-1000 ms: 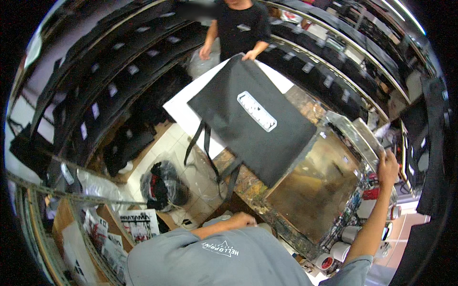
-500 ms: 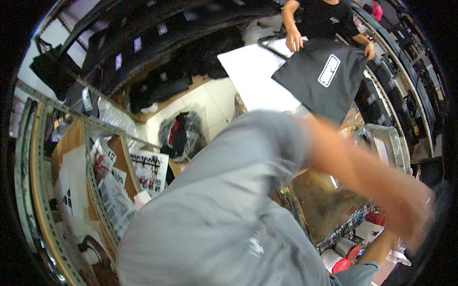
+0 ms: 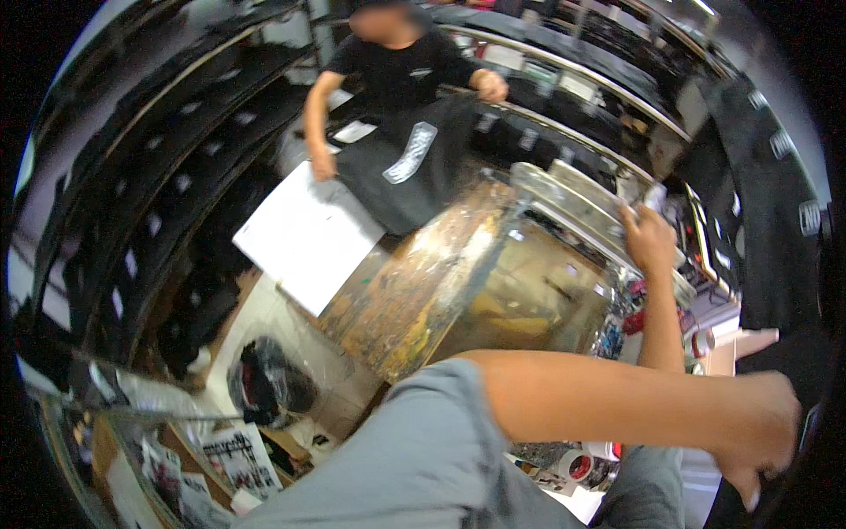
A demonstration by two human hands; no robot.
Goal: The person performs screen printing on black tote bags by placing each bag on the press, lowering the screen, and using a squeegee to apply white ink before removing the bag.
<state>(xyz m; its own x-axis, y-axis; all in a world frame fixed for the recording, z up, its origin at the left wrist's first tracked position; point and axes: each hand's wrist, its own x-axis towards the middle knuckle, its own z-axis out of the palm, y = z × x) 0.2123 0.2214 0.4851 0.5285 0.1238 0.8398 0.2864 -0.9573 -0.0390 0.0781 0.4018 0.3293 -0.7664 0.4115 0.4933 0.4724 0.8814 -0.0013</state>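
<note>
Three o'clock: our right grip (image 3: pixel 652 242) is clamped on the edge of a pale frame (image 3: pixel 577 212), which sits just beyond a glossy brown panel (image 3: pixel 529 295). Four o'clock: our left grip (image 3: pixel 760 428), blurred; we cannot tell whether its fingers are apart or together. Paint-stained desk (image 3: pixel 397 295) at centre. Twelve o'clock: we see a co-worker (image 3: pixel 388 66) in black holding black fabric (image 3: pixel 374 181) with a white print. White sheet (image 3: pixel 304 242) toward nine; dark plastic-wrapped bundle (image 3: pixel 269 379) at eight.
</note>
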